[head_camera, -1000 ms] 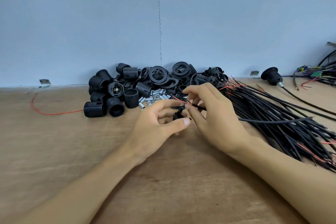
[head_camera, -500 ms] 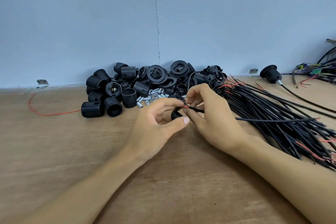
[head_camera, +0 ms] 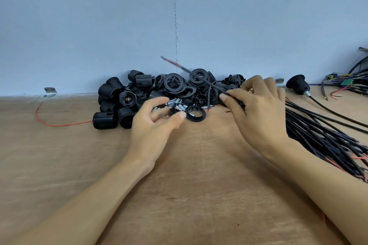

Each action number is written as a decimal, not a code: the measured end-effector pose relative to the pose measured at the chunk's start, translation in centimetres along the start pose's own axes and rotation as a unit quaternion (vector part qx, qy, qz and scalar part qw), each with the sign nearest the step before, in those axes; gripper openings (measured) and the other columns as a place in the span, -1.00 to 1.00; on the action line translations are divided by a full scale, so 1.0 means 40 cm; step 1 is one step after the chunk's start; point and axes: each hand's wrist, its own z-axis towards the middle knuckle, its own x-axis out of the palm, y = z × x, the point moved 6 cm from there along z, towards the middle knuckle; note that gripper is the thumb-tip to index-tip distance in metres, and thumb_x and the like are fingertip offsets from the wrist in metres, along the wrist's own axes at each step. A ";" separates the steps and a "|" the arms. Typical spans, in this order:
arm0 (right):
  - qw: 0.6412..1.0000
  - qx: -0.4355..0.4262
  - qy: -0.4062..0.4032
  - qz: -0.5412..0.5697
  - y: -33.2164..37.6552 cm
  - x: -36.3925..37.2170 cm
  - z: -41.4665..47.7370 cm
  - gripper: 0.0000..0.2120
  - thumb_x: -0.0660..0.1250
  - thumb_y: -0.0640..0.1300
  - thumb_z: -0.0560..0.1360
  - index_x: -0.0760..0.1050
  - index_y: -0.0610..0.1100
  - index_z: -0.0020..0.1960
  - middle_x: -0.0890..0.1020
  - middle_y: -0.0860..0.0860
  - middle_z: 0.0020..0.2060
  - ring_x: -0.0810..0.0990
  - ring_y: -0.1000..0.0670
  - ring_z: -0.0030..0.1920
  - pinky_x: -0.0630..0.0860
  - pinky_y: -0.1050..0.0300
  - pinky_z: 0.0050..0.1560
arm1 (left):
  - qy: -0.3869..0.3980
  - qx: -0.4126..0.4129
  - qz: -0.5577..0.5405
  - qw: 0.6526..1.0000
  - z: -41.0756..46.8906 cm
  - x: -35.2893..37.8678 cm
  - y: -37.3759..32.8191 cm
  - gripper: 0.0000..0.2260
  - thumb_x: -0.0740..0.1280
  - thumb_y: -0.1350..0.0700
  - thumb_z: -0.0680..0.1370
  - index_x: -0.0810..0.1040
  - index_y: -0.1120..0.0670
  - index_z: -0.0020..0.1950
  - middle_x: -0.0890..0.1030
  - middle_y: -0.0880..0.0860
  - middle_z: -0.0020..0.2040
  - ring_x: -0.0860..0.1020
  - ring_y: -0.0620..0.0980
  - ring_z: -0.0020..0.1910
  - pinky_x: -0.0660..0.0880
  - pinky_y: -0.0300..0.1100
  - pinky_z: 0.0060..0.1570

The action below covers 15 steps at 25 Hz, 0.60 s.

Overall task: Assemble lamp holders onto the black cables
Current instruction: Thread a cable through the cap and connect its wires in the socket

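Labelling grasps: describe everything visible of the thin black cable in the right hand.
The thin black cable is a slim insulated lead, blurred, reddish wire showing near its free end. The right hand pinches it; from there it slants up-left in the air, in front of the pile of black plastic lamp holder parts. Its tip touches nothing.

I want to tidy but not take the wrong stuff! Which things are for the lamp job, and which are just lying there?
For the job: black cable pinched in the right hand; small black part in the left hand; pile of lamp holders; bundle of cables; metal tubes.
Just lying about: red wire; tangle of coloured wires; metal bracket.
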 end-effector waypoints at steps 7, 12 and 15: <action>0.985 0.023 -0.094 0.146 0.048 -0.043 -0.010 -0.73 0.16 0.09 0.68 0.46 0.00 -0.13 0.33 0.18 -0.31 0.29 0.10 -0.31 0.15 0.11 -0.29 | 0.165 0.045 0.108 0.979 -0.046 0.080 0.007 -0.62 0.61 0.25 0.39 0.66 -0.10 0.10 0.72 -0.10 0.04 0.68 -0.16 0.07 0.55 -0.35 0.10; 0.949 0.150 -0.077 0.266 0.005 -0.036 -0.001 -0.62 0.06 0.16 0.68 0.44 -0.04 -0.14 0.60 0.11 -0.30 0.54 0.08 -0.33 0.41 0.21 -0.30 | 0.138 0.131 0.196 0.962 -0.064 0.086 -0.021 -0.62 0.59 0.18 0.42 0.61 -0.22 0.08 0.66 -0.33 0.04 0.62 -0.31 0.09 0.52 -0.32 0.16; 0.933 0.186 -0.088 0.295 -0.003 -0.035 0.002 -0.63 0.02 0.22 0.67 0.42 0.06 -0.14 0.62 0.16 -0.32 0.59 0.07 -0.34 0.49 0.09 -0.27 | 0.118 0.150 0.207 0.959 -0.068 0.083 -0.027 -0.62 0.61 0.13 0.41 0.60 -0.28 0.04 0.63 -0.39 0.01 0.62 -0.33 0.01 0.56 -0.35 0.02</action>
